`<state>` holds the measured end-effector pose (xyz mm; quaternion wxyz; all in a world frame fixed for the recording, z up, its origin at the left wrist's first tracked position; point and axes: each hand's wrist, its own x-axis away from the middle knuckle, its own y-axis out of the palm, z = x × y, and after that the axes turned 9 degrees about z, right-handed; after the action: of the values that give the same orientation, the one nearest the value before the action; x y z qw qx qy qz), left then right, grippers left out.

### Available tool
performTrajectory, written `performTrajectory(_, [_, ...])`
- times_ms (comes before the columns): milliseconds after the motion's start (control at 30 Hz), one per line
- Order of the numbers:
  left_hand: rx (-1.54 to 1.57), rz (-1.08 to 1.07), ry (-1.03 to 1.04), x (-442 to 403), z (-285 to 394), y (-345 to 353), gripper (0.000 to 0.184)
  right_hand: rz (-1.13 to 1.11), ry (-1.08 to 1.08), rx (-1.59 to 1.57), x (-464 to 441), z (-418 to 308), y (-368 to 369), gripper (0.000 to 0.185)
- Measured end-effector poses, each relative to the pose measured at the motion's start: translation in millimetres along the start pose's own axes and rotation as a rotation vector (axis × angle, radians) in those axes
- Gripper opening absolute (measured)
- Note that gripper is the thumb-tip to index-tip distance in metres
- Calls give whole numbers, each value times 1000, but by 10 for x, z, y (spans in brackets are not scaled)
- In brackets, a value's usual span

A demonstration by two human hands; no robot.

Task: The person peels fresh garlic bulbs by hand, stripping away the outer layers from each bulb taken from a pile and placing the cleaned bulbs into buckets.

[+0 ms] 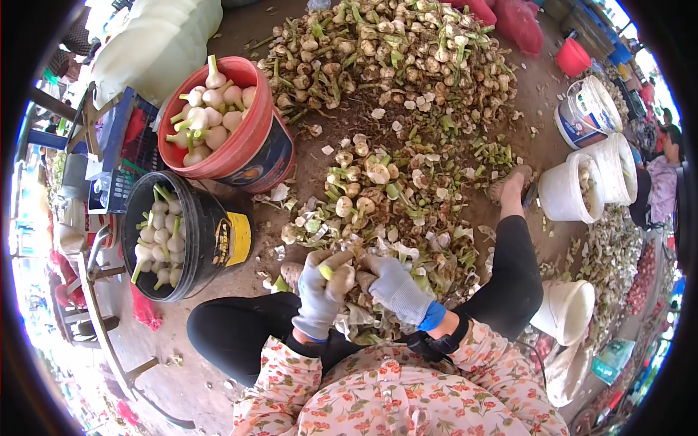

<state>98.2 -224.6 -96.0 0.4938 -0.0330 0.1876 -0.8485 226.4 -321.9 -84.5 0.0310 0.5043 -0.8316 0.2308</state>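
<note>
My left hand (315,292), in a grey work glove, is closed around a garlic bulb (341,282) with a short green stem end. Just right of the bulb, my gloved right hand (400,292) has its fingers curled together; whatever they pinch, if anything, is hidden. Beneath both hands lies a litter of peeled skins and leaves (436,251). A few untrimmed garlic bulbs (378,173) rest a little beyond them. To the left, a red bucket (273,149) and a black bucket (196,280) hold cleaned white garlic bulbs.
A large heap of untrimmed garlic (392,54) lies ahead. White buckets (567,190) line the right side, near another person (663,182). A blue crate (109,167) and a metal frame (98,320) stand at left. My bare foot (511,190) is beside the scraps.
</note>
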Motion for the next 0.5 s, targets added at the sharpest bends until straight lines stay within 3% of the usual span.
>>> performTrajectory(33, [436, -81, -446, 3, 106, -44, 34, -3, -25, -3, 1, 57, 36, 25])
performTrajectory(133, [1035, -88, -675, 40, -80, -56, 39, -203, 96, -232, 25, 50, 57, 22])
performTrajectory(167, [461, -97, -211, 74, -118, -58, 44, -305, 174, -344, 50, 16, 55, 21])
performTrajectory(233, [759, -9, -526, 70, -272, -87, 54, -447, -81, -331, 160, -185, 14, 20])
performTrajectory(267, [988, 50, -800, 14, -327, -106, 55, -514, -208, -323, 229, -308, -19, 19])
performTrajectory(300, [1212, 189, -1077, -59, -338, -126, 56, -667, -62, -345, 294, -414, -50, 20])
performTrajectory(400, [1179, 111, -1003, -111, -290, -207, 55, -535, -138, -343, 215, -274, -91, 20])
performTrajectory(433, [1126, 190, -1010, -124, -270, -221, 53, -583, 160, -346, 136, -364, -190, 25])
performTrajectory(500, [1085, 286, -1085, -216, -232, -342, 45, -521, -42, 309, -35, 99, -127, 24])
